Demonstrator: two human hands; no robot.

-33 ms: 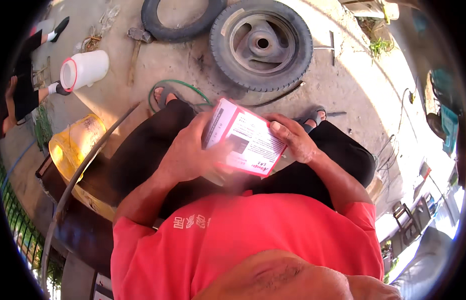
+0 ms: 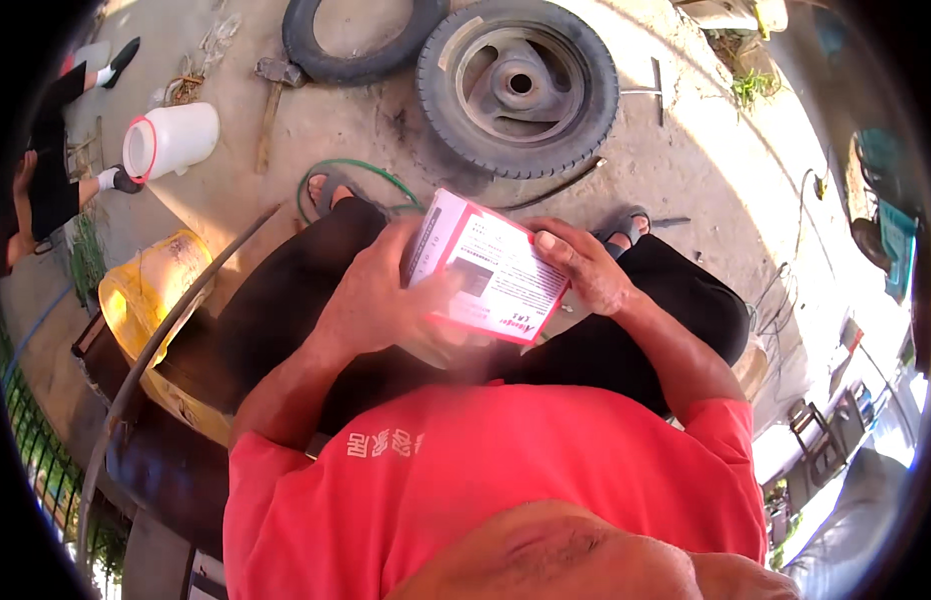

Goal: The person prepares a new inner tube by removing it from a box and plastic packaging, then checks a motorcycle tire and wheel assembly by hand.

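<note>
Your two hands are both on the box, a red and white one with a printed face turned up, and it is held clear of the floor between your knees, just far of your red shirt. Your left hand grips its left side, though its near fingers are blurred and lie over part of the print, so how firmly they press cannot be told. Your right hand is clamped on the right end, thumb on top by the far corner; the fingers underneath are hidden. The box sits aslant, its left end farther from you than its right. To handle it well, let the right thumb and the fingers below carry the weight, and slide the left fingers back to the edge so the print shows whole. Press lightly, as the box looks like thin card and may dent at the corners. If you turn it, let one hand hold firm while the other shifts. Mind what is around you: the wheel and a bare tyre lie on the far side, with a hammer left of them and a yellow bucket by your left leg.
</note>
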